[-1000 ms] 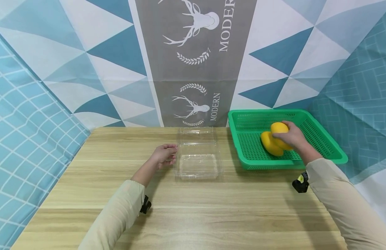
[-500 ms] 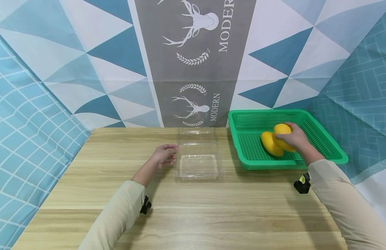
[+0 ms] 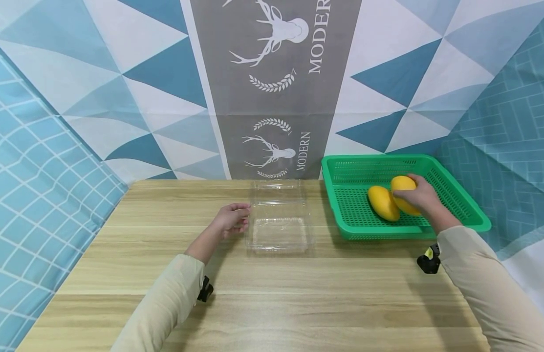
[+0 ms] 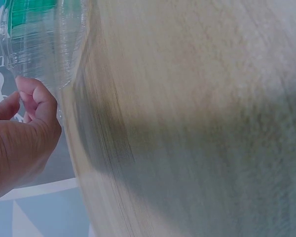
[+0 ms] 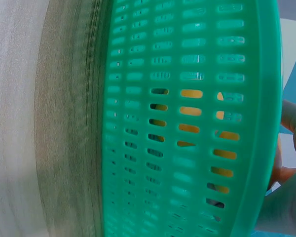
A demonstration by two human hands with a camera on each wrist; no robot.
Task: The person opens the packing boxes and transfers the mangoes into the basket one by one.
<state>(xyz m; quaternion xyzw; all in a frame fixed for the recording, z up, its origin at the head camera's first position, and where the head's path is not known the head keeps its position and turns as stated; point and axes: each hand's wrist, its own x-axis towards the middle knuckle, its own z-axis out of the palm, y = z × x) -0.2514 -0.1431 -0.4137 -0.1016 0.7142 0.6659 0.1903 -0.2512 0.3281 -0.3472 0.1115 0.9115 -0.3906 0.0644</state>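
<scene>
A clear plastic clamshell container (image 3: 280, 232) stands with its lid folded back in the middle of the table. My left hand (image 3: 232, 219) pinches its left rim between thumb and curled fingers, and the left wrist view shows the fingertips (image 4: 27, 86) at the plastic edge. Inside the green basket (image 3: 379, 229), my right hand (image 3: 423, 195) grips a yellow mango (image 3: 403, 185), thumb on the near side. A second yellow mango (image 3: 383, 203) lies just left of it on the basket floor. From the right wrist, the basket's slotted wall (image 5: 187, 168) hides most of the fruit.
The wooden table (image 3: 272, 303) runs up to a patterned backdrop (image 3: 276, 98). Blue cloth walls (image 3: 30, 186) close in the sides. Each wrist wears a small black camera, one at the left sleeve (image 3: 166, 298) and one at the right.
My right hand has shifted a little to the right and nearer with its mango, opening more space from the other mango's top. My left hand and the container stay put.
</scene>
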